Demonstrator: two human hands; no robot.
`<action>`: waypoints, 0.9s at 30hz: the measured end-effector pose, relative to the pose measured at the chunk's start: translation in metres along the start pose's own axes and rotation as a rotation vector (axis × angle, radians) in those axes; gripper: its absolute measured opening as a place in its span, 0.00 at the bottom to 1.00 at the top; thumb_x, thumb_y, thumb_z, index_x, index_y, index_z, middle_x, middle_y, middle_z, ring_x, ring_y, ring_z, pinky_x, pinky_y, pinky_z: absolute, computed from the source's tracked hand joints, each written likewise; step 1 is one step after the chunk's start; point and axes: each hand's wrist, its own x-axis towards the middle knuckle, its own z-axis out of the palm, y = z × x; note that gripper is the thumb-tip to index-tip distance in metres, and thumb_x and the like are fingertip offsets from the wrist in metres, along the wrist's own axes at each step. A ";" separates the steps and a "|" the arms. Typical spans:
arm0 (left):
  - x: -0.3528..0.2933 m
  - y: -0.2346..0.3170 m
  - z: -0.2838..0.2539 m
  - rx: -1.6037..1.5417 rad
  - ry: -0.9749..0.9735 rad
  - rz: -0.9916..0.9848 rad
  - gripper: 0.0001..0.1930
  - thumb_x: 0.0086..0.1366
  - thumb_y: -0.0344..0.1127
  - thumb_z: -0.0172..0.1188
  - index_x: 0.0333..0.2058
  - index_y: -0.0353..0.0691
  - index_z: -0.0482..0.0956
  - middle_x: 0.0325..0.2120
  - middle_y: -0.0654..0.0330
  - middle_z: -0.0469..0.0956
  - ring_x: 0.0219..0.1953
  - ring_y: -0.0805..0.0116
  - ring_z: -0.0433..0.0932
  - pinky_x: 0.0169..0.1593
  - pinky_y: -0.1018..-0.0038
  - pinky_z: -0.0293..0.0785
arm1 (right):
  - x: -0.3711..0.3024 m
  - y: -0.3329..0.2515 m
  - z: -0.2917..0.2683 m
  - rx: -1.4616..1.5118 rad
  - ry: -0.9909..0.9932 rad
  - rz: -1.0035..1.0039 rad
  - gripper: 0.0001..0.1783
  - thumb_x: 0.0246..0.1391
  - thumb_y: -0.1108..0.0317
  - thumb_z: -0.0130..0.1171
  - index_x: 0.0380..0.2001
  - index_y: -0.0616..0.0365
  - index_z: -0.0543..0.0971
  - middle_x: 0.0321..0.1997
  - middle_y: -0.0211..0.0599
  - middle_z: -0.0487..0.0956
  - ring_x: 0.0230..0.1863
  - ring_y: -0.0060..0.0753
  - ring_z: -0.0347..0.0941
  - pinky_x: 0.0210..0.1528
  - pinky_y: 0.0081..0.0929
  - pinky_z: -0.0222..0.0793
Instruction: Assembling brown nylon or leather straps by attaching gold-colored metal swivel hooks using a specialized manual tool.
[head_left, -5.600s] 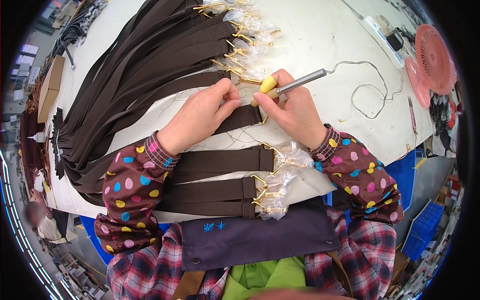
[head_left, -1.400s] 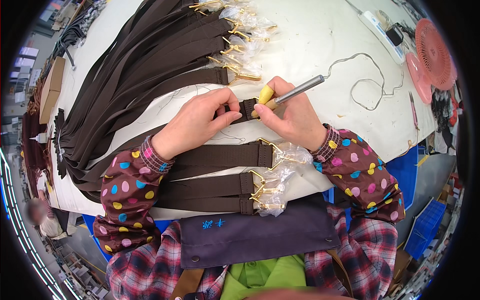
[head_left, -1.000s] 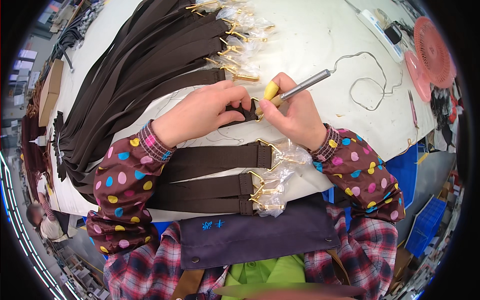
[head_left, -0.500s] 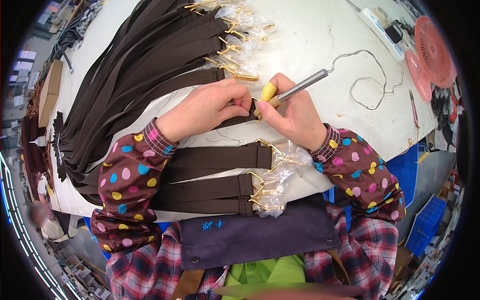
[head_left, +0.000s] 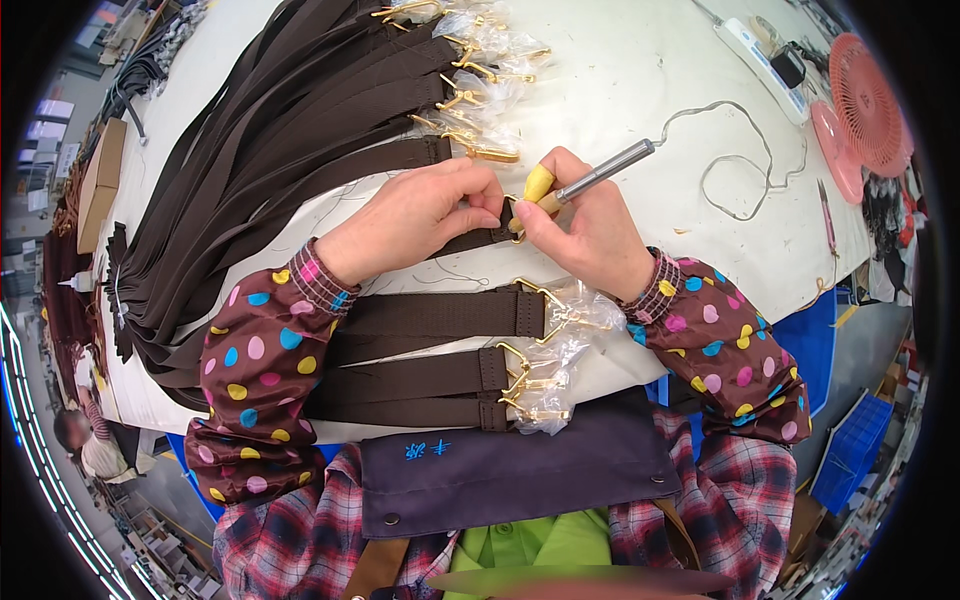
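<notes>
My left hand (head_left: 425, 215) is closed, thumb and fingers pinching the end of a dark brown strap (head_left: 465, 242) near its gold metal ring (head_left: 514, 222). My right hand (head_left: 592, 222) grips a corded pen-shaped tool (head_left: 610, 172) with a grey metal barrel and a tan front part, much like a soldering iron. Its front end points down and left at the strap end; the tip itself is hidden by my fingers. A yellow finger cover (head_left: 538, 183) sits on my right index finger. Closer to me lie several straps (head_left: 430, 315) with gold clasps (head_left: 540, 300) wrapped in clear plastic.
A large bundle of dark brown straps (head_left: 270, 150) fans across the white table (head_left: 600, 90), with plastic-wrapped gold hooks (head_left: 480, 100) at its ends. The tool's cord (head_left: 715, 200) loops at right. Beyond are a power strip (head_left: 760, 65), pink fan (head_left: 865, 105) and thread snips (head_left: 828, 215).
Almost nothing differs. My left forearm has shifted very slightly right; both hands keep their grip at the strap end.
</notes>
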 end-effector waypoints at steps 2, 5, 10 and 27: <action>0.000 0.001 0.000 -0.068 0.028 -0.079 0.06 0.63 0.33 0.58 0.33 0.40 0.71 0.26 0.59 0.72 0.29 0.65 0.73 0.35 0.70 0.69 | 0.000 0.001 0.000 -0.004 0.023 -0.021 0.12 0.50 0.67 0.61 0.30 0.61 0.68 0.22 0.37 0.73 0.21 0.28 0.69 0.25 0.26 0.64; -0.003 0.002 0.001 -0.224 0.072 -0.245 0.06 0.65 0.34 0.56 0.35 0.39 0.69 0.21 0.61 0.71 0.23 0.71 0.71 0.29 0.74 0.68 | 0.000 0.001 0.004 0.147 0.080 -0.019 0.13 0.53 0.66 0.61 0.31 0.60 0.68 0.22 0.36 0.75 0.20 0.25 0.68 0.24 0.24 0.64; -0.004 0.001 0.004 -0.304 0.088 -0.277 0.07 0.67 0.35 0.54 0.36 0.39 0.68 0.18 0.64 0.69 0.17 0.77 0.67 0.21 0.78 0.65 | 0.005 0.007 0.004 0.070 0.086 -0.031 0.13 0.54 0.65 0.61 0.33 0.59 0.68 0.22 0.34 0.76 0.18 0.23 0.67 0.22 0.23 0.63; -0.004 0.001 0.004 -0.260 0.090 -0.261 0.07 0.67 0.35 0.54 0.36 0.39 0.67 0.18 0.64 0.70 0.17 0.76 0.68 0.21 0.78 0.66 | 0.006 0.004 0.005 -0.020 0.066 -0.002 0.14 0.53 0.64 0.62 0.33 0.59 0.68 0.20 0.33 0.74 0.18 0.23 0.68 0.21 0.23 0.63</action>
